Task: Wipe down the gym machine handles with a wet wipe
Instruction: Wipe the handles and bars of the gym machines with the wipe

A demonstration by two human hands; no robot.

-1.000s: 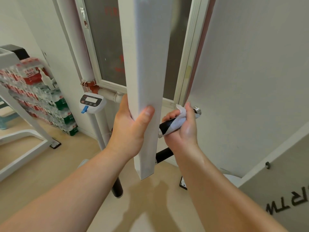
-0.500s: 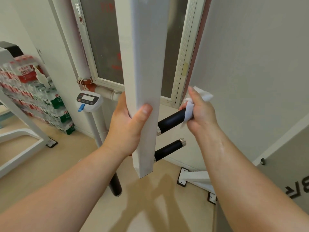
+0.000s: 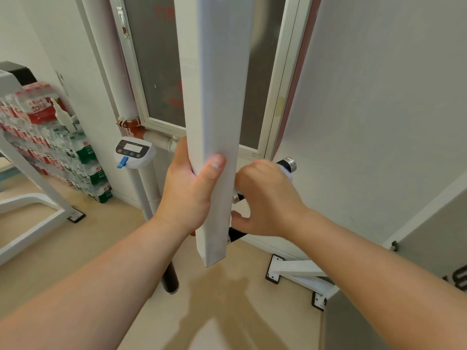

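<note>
Left grip (image 3: pixel 189 193): I clasp the white square metal post (image 3: pixel 214 97).
Right grip (image 3: pixel 265 198): curled over white wet wipe (image 3: pixel 285 173) on black chrome-capped handle (image 3: pixel 288 163).

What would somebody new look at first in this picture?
Most likely the white post coming down the middle, with the left hand gripping it near its bottom end. Right beside it, the right hand curls round the upper black handle, whose shiny cap sticks out, and a bit of what looks like the wet wipe peeks out there. At the far left stands a stack of water bottles.
</note>
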